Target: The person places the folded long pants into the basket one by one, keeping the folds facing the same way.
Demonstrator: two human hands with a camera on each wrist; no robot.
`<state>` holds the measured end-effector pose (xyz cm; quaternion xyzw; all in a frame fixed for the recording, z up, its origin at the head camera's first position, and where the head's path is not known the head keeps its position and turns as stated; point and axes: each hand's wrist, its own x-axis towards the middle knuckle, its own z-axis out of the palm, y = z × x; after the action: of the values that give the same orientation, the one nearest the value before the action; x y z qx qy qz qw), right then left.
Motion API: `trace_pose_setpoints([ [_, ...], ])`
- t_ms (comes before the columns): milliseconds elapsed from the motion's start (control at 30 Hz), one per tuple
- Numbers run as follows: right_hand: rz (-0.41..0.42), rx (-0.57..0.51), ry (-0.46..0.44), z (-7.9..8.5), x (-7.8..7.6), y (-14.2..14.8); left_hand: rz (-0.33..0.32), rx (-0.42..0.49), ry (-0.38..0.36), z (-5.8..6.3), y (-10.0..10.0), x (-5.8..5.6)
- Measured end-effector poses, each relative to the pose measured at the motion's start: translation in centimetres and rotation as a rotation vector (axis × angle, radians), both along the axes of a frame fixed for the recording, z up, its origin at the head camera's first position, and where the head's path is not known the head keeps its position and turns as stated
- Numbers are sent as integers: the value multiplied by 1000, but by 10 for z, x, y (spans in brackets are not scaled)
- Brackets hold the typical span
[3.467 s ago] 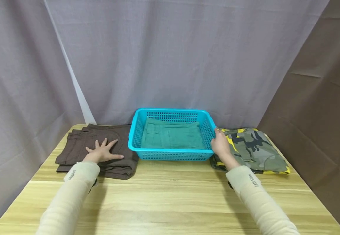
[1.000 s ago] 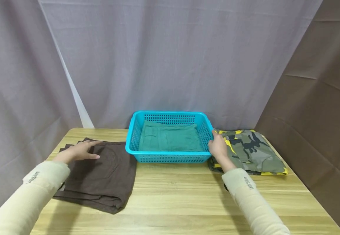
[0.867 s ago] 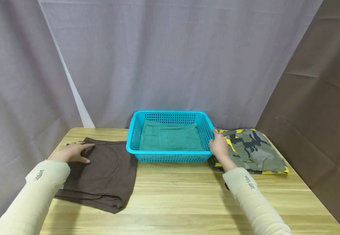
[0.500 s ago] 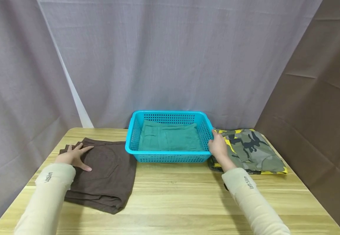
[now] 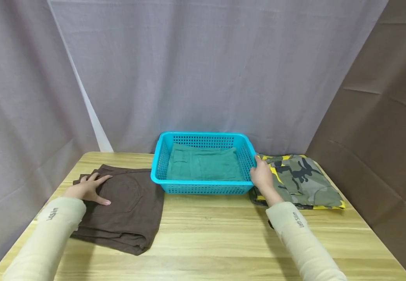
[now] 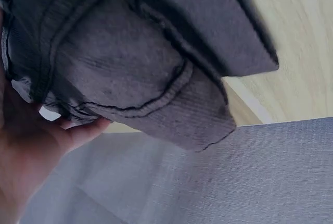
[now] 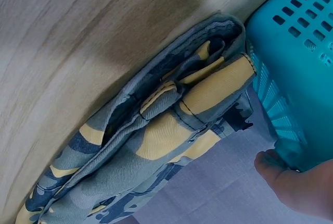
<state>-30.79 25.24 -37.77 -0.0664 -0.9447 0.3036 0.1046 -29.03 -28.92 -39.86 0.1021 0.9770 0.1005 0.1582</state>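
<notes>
Folded brown trousers (image 5: 129,218), back pocket up, lie on the table left of a turquoise plastic basket (image 5: 206,187). My left hand (image 5: 87,190) rests on their left part, fingers spread and thumb apart. Close up in the left wrist view, the left hand (image 6: 31,156) meets the edge of the brown trousers (image 6: 119,62). My right hand (image 5: 263,176) grips the basket's right rim; its thumb and the basket side (image 7: 296,88) show in the right wrist view. A folded green garment (image 5: 204,164) with a pocket lies flat inside the basket.
Folded camouflage trousers (image 5: 301,181) in green, grey and yellow lie right of the basket, close to its side. The wooden table (image 5: 203,242) ends at the back against a grey curtain (image 5: 203,70). A brown curtain (image 5: 374,136) hangs along the right.
The brown trousers have shifted toward me since the oldest frame. My left hand moved left, hovered over them a second ago, then settled on them. The right hand has kept its grip.
</notes>
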Motion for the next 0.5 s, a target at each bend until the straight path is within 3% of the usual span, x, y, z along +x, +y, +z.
trace_pose_setpoints([
  [500, -1, 1, 16, -2, -1, 1, 37, -76, -35, -4, 12, 23],
])
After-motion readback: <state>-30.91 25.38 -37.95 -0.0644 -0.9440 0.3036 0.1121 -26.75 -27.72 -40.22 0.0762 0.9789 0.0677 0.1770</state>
